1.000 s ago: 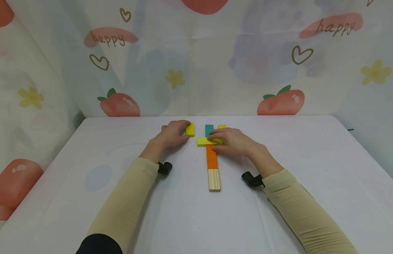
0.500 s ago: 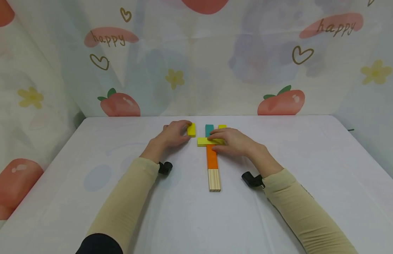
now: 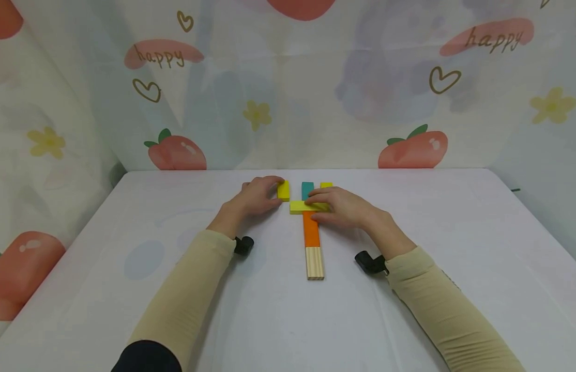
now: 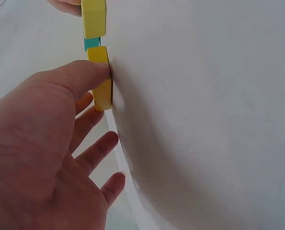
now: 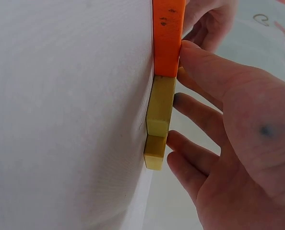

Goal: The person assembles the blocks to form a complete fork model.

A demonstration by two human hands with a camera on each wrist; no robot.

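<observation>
My left hand (image 3: 260, 196) pinches a small yellow block (image 3: 283, 191) between thumb and fingers; in the left wrist view the thumb lies along the near side of the block (image 4: 103, 93). It stands just left of a flat row of blocks. In that row a yellow-green block (image 3: 297, 207) lies crosswise, with a teal block (image 3: 307, 189) behind it and an orange block (image 3: 311, 232) in front. My right hand (image 3: 341, 206) rests on the row, its thumb touching the orange block and its fingertips on the crosswise block. Another yellow block (image 3: 326, 184) shows behind that hand, partly hidden.
A plain wooden block (image 3: 314, 263) touches the orange block's near end. White cloth covers the table (image 3: 278, 320). Behind it hangs a printed curtain (image 3: 311, 139). Black wrist cameras (image 3: 370, 262) sit below both hands.
My left hand has slid its yellow block slightly to the right, nearer to the teal and yellow-green blocks. The right hand and the row have stayed in place.
</observation>
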